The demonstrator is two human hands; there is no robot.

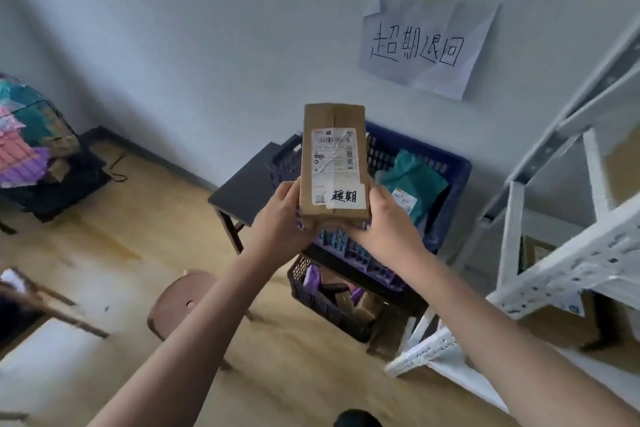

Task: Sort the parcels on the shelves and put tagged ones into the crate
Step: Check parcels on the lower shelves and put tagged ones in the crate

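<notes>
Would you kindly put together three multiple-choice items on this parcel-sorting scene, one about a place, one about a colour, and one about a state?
1. Where is the cardboard parcel?
A. lying on the floor
B. held up in front of the blue crate
C. on the white shelf rack

2. What colour is the soft bag lying in the blue crate?
A. teal
B. red
C. yellow

3. How is the parcel being held?
A. by the left hand alone
B. by the right hand alone
C. by both hands at its near end

Answers:
1. B, since the parcel is in the air with the crate right behind it.
2. A, since the bag seen over the crate's rim is teal with a white label.
3. C, since each hand has a grip on one side of the parcel's near end, beside the handwritten tag.
</notes>
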